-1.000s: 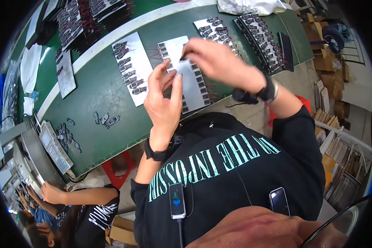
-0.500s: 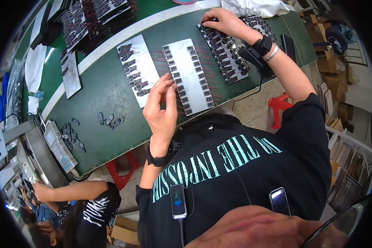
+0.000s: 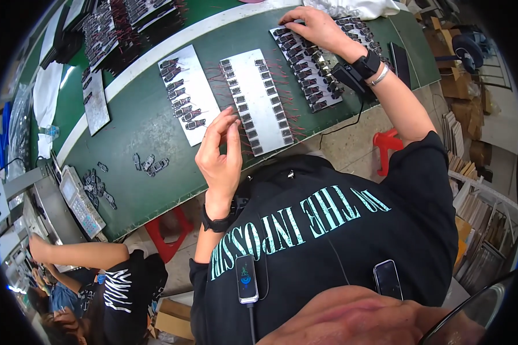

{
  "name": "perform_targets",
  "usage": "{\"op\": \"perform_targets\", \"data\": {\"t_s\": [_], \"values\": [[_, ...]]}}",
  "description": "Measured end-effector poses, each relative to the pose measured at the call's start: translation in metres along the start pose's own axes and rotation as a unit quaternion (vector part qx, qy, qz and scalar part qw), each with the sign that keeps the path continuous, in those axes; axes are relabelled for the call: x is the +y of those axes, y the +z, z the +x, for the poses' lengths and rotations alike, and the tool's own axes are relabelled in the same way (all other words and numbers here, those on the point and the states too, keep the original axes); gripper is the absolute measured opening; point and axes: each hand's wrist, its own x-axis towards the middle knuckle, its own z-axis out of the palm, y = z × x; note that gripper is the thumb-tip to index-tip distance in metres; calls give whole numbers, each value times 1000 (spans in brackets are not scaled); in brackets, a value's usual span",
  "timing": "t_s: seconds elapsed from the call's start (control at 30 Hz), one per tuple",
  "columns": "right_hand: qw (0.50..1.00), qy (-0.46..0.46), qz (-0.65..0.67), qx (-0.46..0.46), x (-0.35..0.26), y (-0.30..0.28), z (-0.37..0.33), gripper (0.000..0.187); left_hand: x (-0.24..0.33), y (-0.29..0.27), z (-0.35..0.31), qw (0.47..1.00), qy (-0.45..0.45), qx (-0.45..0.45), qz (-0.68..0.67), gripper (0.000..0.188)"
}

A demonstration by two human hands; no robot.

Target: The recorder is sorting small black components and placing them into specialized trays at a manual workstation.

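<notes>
My right hand (image 3: 318, 29) reaches over the far end of the right metal plate (image 3: 326, 104), which carries rows of small black parts. Its thumb and fingers are drawn together at the far left corner; what lies between the tips is hidden. My left hand (image 3: 220, 155) is half curled beside the left edge of the middle plate (image 3: 260, 103), thumb and fingers a little apart and nothing visible between them. Small black rectangular modules (image 3: 278, 107) with thin red wires line both long sides of that plate. Left of it lies another plate (image 3: 198, 86) with black parts along one side.
Loose black parts (image 3: 151, 165) lie on the green table (image 3: 138, 201) at left, near a keypad device (image 3: 82, 201). Loaded plates (image 3: 101, 43) are stacked at the far left. A co-worker's arm (image 3: 86, 255) is at lower left. A red stool (image 3: 387, 150) stands beyond the table's edge.
The view has shifted slightly. Both hands keep nearly the same places over the plates. The co-worker's arm at lower left has moved a little.
</notes>
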Motion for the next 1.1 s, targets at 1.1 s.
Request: {"op": "perform_targets", "data": {"t_s": [1.1], "values": [[990,-36,-36,-133,-79,29,-11,18,-22,-155,-18,863,29,161,477,9]]}}
